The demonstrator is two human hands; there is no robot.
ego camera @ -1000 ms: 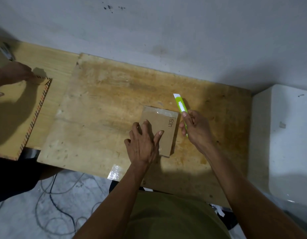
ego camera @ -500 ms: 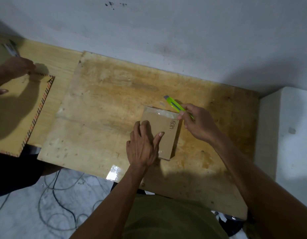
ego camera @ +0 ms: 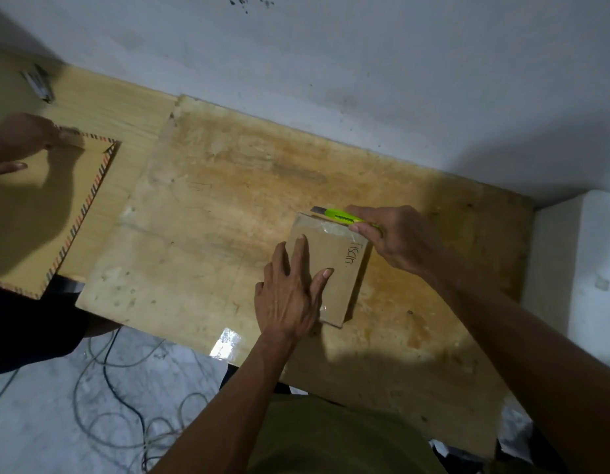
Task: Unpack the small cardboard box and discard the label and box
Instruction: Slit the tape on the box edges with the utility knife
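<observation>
A small flat cardboard box [ego camera: 341, 268] lies on the wooden table [ego camera: 211, 217], sealed with clear tape and marked with handwriting near its right edge. My left hand [ego camera: 290, 292] presses flat on the box's near left part, fingers spread. My right hand [ego camera: 396, 237] grips a lime-green utility knife [ego camera: 338, 215]. The knife lies almost level along the box's far taped edge, its blade end pointing left at the far left corner.
Another person's hands [ego camera: 26, 142] work on a large brown envelope with a striped border [ego camera: 40, 213] at the left. A small metal object [ego camera: 38, 83] lies at the far left. A white block [ego camera: 584, 268] adjoins the table's right side. Cables [ego camera: 125, 405] trail on the floor.
My right hand has swung the knife from pointing away beside the box's right edge to lying across the far taped edge. The left hand stays pressed on the box.
</observation>
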